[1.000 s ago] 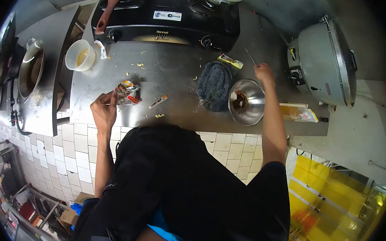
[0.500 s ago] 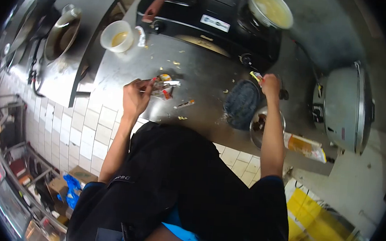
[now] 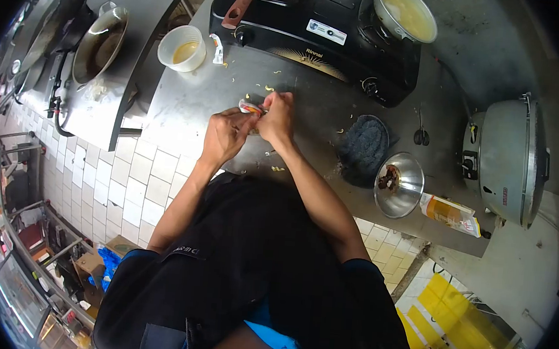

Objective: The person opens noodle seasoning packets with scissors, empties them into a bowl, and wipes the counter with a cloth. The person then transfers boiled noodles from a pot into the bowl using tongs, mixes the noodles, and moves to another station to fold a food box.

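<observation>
Both hands meet over the steel counter, fingers pinched closely together. A small crumpled food wrapper (image 3: pixel 250 107), white with red and yellow print, shows between them. My left hand (image 3: pixel 223 136) is closed on it from the left. My right hand (image 3: pixel 277 118) is closed at its right side, its fingertips touching the wrapper. What else lies beneath the fingers is hidden. Noodle crumbs (image 3: pixel 277 169) are scattered around the hands.
Behind stands a black gas stove (image 3: pixel 296 41) with a pot of noodles (image 3: pixel 407 14) on its right burner. A plastic tub (image 3: pixel 182 47) is at left. A dark cloth (image 3: pixel 364 148), metal bowl (image 3: pixel 411 185), scissors (image 3: pixel 421 130) and an orange-and-white packet (image 3: pixel 450 214) are at right.
My right hand has moved left from beside the cloth, where it held a small yellow packet, to join my left hand. The wrapper is now bunched between them. The metal bowl is uncovered.
</observation>
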A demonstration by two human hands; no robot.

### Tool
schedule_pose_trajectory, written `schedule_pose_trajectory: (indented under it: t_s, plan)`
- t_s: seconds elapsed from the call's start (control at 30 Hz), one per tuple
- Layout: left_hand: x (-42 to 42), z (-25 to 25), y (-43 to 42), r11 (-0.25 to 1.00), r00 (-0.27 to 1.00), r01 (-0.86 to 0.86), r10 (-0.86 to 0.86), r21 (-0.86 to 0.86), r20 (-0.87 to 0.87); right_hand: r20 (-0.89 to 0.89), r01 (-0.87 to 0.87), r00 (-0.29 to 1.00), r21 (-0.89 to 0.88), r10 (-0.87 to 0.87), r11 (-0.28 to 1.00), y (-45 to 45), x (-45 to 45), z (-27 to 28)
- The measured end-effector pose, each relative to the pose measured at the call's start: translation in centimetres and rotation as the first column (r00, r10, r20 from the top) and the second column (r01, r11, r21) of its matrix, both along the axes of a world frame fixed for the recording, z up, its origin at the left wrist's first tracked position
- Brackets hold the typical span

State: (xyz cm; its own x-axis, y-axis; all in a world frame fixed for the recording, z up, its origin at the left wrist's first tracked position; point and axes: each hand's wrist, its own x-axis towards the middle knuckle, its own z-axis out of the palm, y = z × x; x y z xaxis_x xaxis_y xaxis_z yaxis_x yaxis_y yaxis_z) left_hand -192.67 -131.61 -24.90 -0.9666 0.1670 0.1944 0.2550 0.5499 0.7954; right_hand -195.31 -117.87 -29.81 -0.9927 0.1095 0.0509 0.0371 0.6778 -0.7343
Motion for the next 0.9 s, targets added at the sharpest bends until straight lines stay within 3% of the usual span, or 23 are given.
schedule_pose_trajectory:
  t_s: [0.03,0.1,0.17,0.23,0.27,0.3,0.33,0.37,0.4,0.47,0.5,0.53,0.57,0.63,0.67,0.73,0.77,0.83,0.9]
  plan:
    - [0.1,-0.1,0.0,0.994,0.991,0.102,-0.098,0.042,-0.090,0.003,0.000,1.000,0.005,0.000,1.000,-0.4,-0.4,-0.4]
    - [1.0,-0.1,0.1,0.994,0.993,0.105,-0.106,-0.011,-0.043,0.076,0.084,0.992,0.178,-0.099,0.981,-0.8,-1.2,-1.2]
    - [0.8,-1.5,0.3,0.988,0.996,0.043,-0.053,0.148,0.067,0.066,0.038,0.996,0.195,-0.052,0.980,-0.7,-1.8,-1.7]
    - [0.6,-1.7,0.0,0.987,0.991,0.118,-0.124,0.112,0.051,0.312,-0.032,0.947,-0.136,0.073,0.990,-0.2,-1.6,-1.9]
    - [0.3,-1.1,0.3,0.986,0.991,0.126,-0.130,0.110,0.028,0.295,-0.048,0.946,-0.294,0.138,0.954,0.5,-0.9,-2.0]
    - [-0.1,-0.9,0.6,0.985,0.991,0.134,-0.135,0.108,0.001,0.299,-0.033,0.947,-0.283,0.121,0.958,1.6,-0.1,-1.9]
    - [-0.3,-2.0,0.1,0.988,0.987,0.152,-0.152,-0.002,0.060,0.326,0.033,0.923,-0.600,0.206,0.799,3.1,0.9,-1.4]
    - [-0.4,-2.3,0.3,0.987,0.986,0.157,-0.158,0.010,0.057,0.317,0.113,0.899,-0.834,0.301,0.540,4.7,1.9,-0.5]
    - [-0.1,-2.7,0.6,0.988,0.989,0.149,-0.148,-0.050,0.014,0.324,0.144,0.908,-0.836,0.264,0.530,6.3,2.9,0.5]
    - [0.3,-3.6,1.0,0.986,0.986,0.137,-0.145,-0.098,-0.078,0.077,-0.045,0.993,-0.427,0.086,0.903,9.8,5.2,3.3]
    - [0.3,-3.9,0.8,0.985,0.985,0.147,-0.154,-0.093,-0.074,-0.025,0.007,1.000,-0.200,-0.013,0.980,11.4,6.1,3.6]
    - [0.3,-4.1,0.6,0.985,0.987,0.155,-0.158,-0.070,-0.034,-0.083,0.110,0.991,0.116,-0.101,0.987,12.8,6.9,4.5]
    - [0.3,-4.3,0.5,0.986,0.987,0.161,-0.161,-0.049,0.003,-0.060,0.247,0.969,0.262,-0.240,0.933,13.9,7.3,4.1]
    - [0.2,-4.7,0.6,0.992,0.992,0.125,-0.125,-0.021,0.019,-0.194,0.442,0.893,0.554,-0.407,0.705,16.0,6.8,1.2]
    - [0.1,-5.1,0.3,0.993,0.994,0.111,-0.112,0.040,0.018,-0.192,0.453,0.886,0.557,-0.423,0.696,16.4,6.2,0.2]
    - [-0.4,-4.9,0.0,0.991,0.995,0.084,-0.089,0.101,0.047,-0.076,0.563,0.749,0.596,-0.659,0.572,16.9,4.7,-1.2]
    - [-0.5,-4.8,-0.5,0.990,0.994,0.098,-0.103,0.101,0.039,-0.083,0.576,0.739,0.592,-0.669,0.564,17.3,4.7,-1.8]
    - [-0.6,-4.9,-1.6,0.996,0.997,0.057,-0.060,0.062,0.046,-0.125,0.650,0.741,0.379,-0.659,0.659,18.6,5.2,-2.4]
    - [-0.6,-5.3,-2.6,0.994,0.995,0.053,-0.062,0.099,0.083,-0.153,0.653,0.734,0.427,-0.661,0.626,19.0,5.7,-3.1]
